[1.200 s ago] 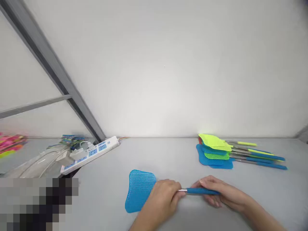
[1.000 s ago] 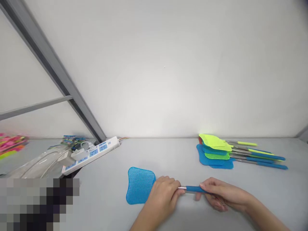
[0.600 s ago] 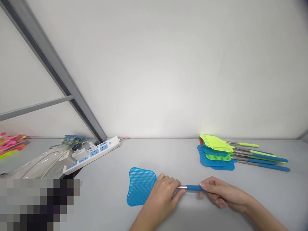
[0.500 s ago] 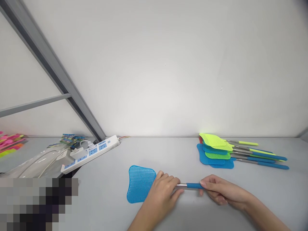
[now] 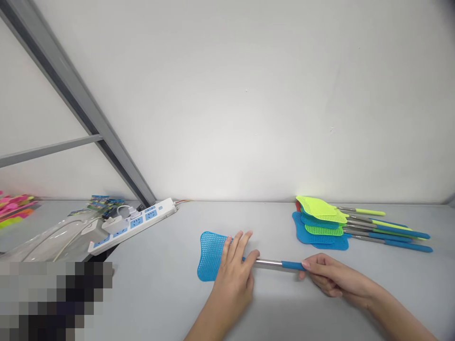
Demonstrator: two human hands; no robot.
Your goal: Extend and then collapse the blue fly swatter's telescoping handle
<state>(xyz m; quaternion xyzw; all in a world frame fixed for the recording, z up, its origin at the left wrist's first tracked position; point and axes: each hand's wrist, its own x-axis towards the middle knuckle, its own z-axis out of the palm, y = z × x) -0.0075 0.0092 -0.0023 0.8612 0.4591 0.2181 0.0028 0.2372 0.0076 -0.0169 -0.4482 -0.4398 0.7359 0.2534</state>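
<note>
A blue fly swatter (image 5: 211, 258) lies across the table, its mesh head to the left and its steel shaft and blue grip to the right. The end of the grip is pinched between the thumb and fingers of my right hand (image 5: 332, 275). My left hand (image 5: 234, 272) rests over the neck and the near edge of the mesh head, fingers stretched out and spread. It covers the joint between head and shaft.
Behind on the right lies a pile of yellow, green and blue fly swatters (image 5: 320, 222). A white power strip (image 5: 142, 222) with plugs stands at the left, by clear plastic packaging (image 5: 53, 239). Pink and orange items (image 5: 16, 208) lie far left. A wall (image 5: 249, 118) rises behind the table.
My left hand has loosened from the shaft and its fingers now stretch over the neck. The swatter has shifted slightly away from me and to the right, my right hand still on its grip.
</note>
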